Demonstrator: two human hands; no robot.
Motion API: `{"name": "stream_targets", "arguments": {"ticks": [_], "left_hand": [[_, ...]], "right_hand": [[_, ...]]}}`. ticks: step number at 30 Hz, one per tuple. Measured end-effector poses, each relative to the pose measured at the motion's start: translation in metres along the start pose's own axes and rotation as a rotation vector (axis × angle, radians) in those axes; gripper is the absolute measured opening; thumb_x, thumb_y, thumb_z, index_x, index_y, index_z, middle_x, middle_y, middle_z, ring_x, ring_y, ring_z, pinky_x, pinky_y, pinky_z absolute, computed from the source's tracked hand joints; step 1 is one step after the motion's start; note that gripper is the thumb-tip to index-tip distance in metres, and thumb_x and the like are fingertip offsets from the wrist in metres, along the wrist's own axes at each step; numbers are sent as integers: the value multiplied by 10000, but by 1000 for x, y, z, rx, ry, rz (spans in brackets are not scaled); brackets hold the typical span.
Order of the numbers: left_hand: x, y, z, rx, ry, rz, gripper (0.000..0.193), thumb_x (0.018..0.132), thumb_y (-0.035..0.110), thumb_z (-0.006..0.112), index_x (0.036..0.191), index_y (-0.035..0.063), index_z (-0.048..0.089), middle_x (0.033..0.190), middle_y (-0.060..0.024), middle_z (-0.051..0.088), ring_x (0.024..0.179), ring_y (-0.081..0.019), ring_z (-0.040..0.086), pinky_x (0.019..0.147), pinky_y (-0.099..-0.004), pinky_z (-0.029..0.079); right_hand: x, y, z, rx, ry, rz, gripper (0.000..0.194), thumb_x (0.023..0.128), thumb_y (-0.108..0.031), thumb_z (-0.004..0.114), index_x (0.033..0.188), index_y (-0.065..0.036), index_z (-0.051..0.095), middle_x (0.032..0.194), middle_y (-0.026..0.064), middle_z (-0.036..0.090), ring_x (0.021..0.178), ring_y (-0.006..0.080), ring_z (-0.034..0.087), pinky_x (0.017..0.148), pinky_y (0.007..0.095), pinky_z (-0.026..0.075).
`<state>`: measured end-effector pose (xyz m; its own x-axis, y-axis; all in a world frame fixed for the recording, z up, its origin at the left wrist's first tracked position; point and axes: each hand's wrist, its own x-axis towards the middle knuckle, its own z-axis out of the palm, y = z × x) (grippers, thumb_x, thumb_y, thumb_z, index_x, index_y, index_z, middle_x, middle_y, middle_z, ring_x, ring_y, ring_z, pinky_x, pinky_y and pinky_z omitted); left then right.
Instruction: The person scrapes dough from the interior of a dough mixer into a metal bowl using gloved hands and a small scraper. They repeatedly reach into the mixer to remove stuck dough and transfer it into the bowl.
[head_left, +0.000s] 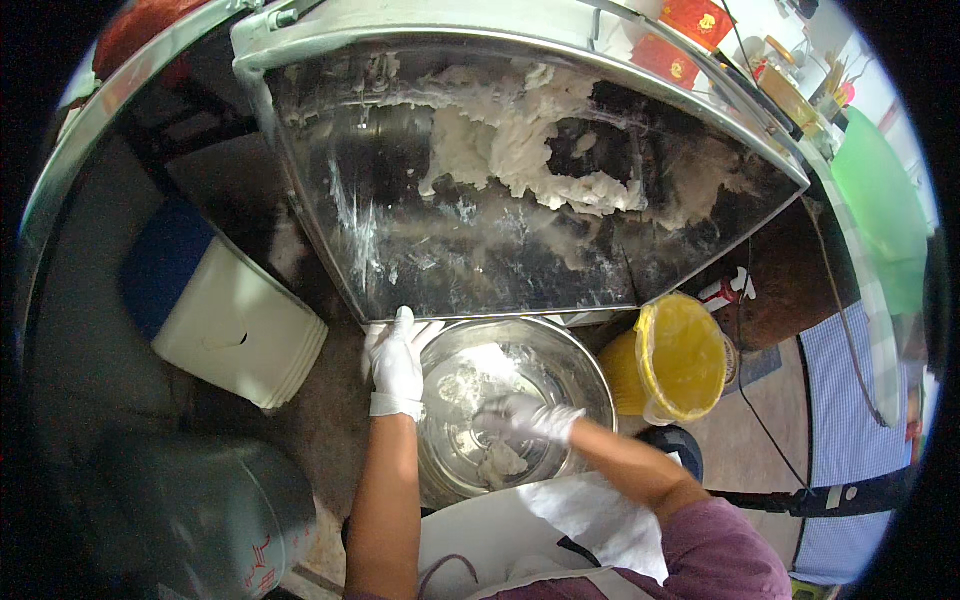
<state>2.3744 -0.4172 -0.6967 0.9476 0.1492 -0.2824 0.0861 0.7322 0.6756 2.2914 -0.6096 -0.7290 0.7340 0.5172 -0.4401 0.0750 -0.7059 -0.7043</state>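
Observation:
My left hand (397, 367), in a white glove, grips the near left edge of a dark metal mixing trough (480, 292), thumb on top and fingers below. Pale, sticky dough (525, 165) clings to the trough's far part, and white smears mark its inside. Below the trough's near edge stands a wide stainless-steel bowl (592, 375). My right hand (517, 418), gloved in white and blurred, is inside or over this bowl; its fingers look curled, and whether they hold anything cannot be told. A lump of dough (504, 461) lies low in the bowl, with wet residue beside it.
A yellow bucket with a plastic liner (682, 360) stands right of the bowl. Stacked white containers (240, 330) are at left, a large grey-green bin (202, 510) at lower left. A spray bottle (727, 291) lies behind the bucket. A thin black cable (765, 427) runs down the right.

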Motion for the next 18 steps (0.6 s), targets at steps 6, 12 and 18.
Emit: {"name": "stream_targets", "arguments": {"ticks": [6, 12, 18], "left_hand": [[3, -5, -6, -31, -16, 11, 94, 904, 60, 534, 922, 15, 454, 902, -139, 535, 852, -307, 598, 822, -535, 521], [7, -10, -11, -28, -23, 3, 190, 908, 50, 518, 1091, 0, 501, 1066, -142, 553, 940, -311, 586, 815, -520, 528], [5, -8, -7, 29, -74, 38, 153, 940, 83, 439, 1052, -7, 492, 1079, -161, 548, 1027, -336, 562, 926, -542, 450]], "right_hand": [[-28, -74, -225, 104, 1090, -380, 308, 853, -237, 642, 1046, 2, 622, 987, 124, 644, 889, 193, 606, 815, 316, 470], [41, -77, -383, -622, 1217, -59, 431, 866, -186, 610, 1246, -30, 479, 1224, 131, 544, 1115, 229, 523, 957, 332, 406], [36, -56, -385, -551, 988, 93, 398, 875, -191, 584, 1226, -36, 481, 1214, 124, 540, 1111, 226, 518, 947, 333, 412]]}}
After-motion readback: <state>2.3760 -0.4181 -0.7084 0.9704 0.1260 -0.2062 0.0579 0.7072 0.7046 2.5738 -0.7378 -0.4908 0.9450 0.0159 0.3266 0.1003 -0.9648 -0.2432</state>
